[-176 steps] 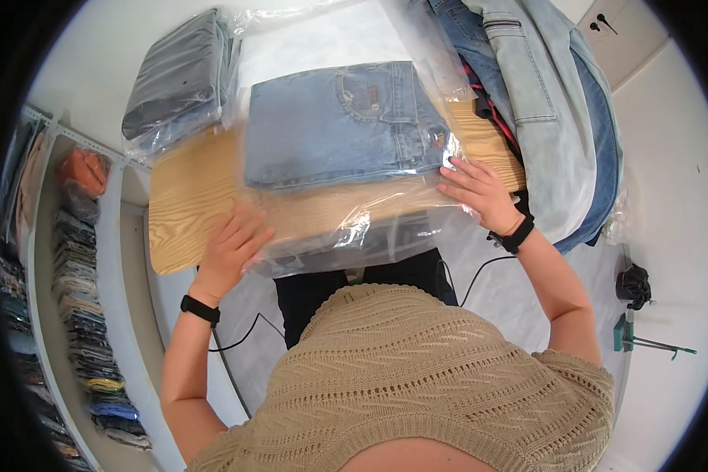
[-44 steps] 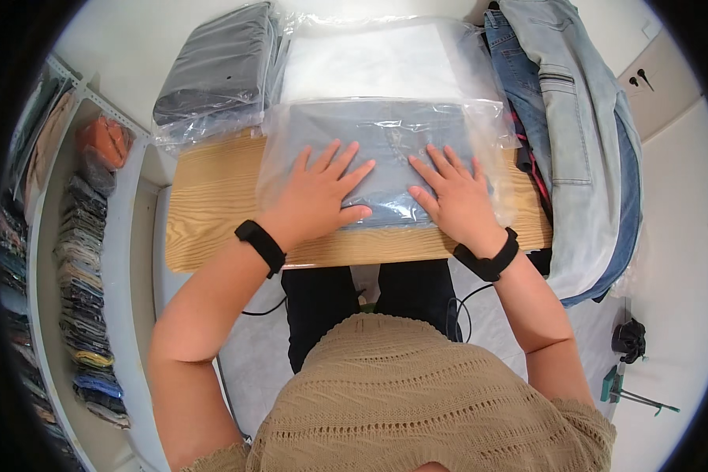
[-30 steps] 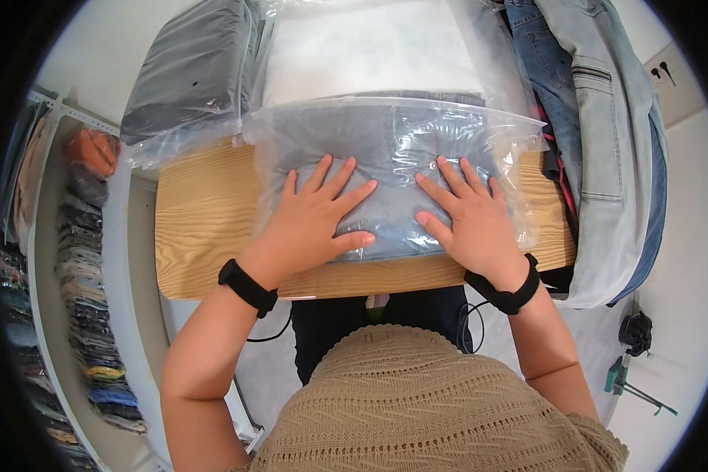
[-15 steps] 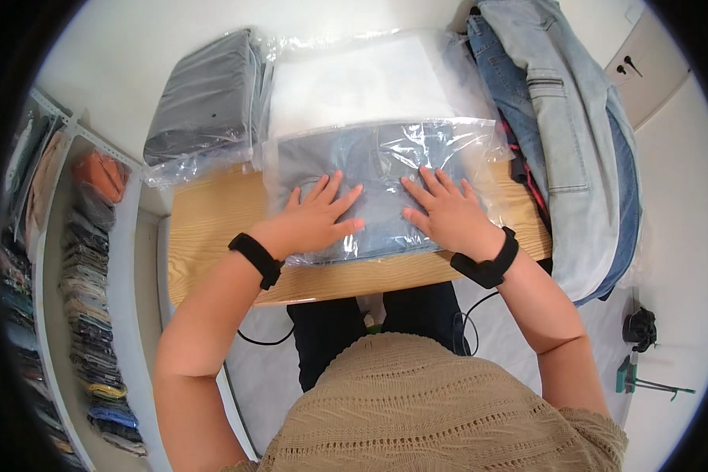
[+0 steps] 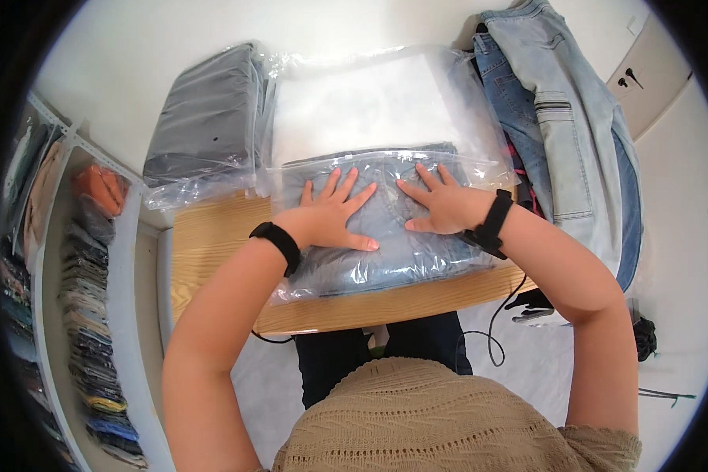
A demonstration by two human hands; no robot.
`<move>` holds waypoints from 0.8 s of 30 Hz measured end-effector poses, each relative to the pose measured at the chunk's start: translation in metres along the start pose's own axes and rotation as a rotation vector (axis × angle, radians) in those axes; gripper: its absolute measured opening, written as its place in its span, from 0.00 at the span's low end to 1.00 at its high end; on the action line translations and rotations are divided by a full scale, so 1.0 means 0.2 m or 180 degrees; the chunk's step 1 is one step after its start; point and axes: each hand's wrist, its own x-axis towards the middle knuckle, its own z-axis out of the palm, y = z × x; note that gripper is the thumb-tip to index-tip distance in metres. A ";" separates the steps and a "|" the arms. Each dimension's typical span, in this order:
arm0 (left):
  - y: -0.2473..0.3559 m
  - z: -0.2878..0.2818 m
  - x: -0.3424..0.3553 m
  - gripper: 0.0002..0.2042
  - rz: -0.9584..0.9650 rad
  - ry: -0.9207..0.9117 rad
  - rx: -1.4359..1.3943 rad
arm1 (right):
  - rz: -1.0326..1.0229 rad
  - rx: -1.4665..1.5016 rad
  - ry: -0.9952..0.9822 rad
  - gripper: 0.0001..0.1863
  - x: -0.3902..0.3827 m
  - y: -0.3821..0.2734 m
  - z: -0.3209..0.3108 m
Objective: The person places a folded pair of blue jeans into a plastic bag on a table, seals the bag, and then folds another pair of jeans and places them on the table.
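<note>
A clear plastic bag (image 5: pixel 385 275) holding folded light blue jeans (image 5: pixel 413 256) lies on the wooden tabletop (image 5: pixel 208 252), its zip strip along the far edge. My left hand (image 5: pixel 330 216) rests flat on the bag's left half, fingers spread toward that strip. On the right half, my right hand (image 5: pixel 440 204) also lies open with spread fingers, angled inward. Neither grips anything. Just behind, another clear bag with a white flat panel or item (image 5: pixel 358 94) lies partly under this one.
Bagged dark grey garments (image 5: pixel 200 118) sit at the back left. Loose jeans (image 5: pixel 574 157) are heaped along the right side, against the wall. A shelving unit (image 5: pixel 141 307) with stacks of bagged clothes stands left. A black cable (image 5: pixel 492 330) hangs below the table's edge.
About six seconds ago my hands were at the bag's near edge; since then they have moved onto its middle. In the last second my right hand has turned further inward.
</note>
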 end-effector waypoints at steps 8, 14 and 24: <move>0.00 0.01 0.02 0.53 -0.0050 -0.0075 -0.0036 | -0.0082 0.0139 -0.0151 0.43 0.02 0.02 -0.01; 0.01 0.00 0.04 0.53 -0.0075 -0.0120 -0.0035 | -0.0045 0.0155 -0.0133 0.43 0.00 0.03 -0.02; 0.04 0.09 -0.37 0.42 0.0322 0.0670 -0.0028 | 0.0267 0.0559 0.1104 0.36 -0.40 -0.07 0.31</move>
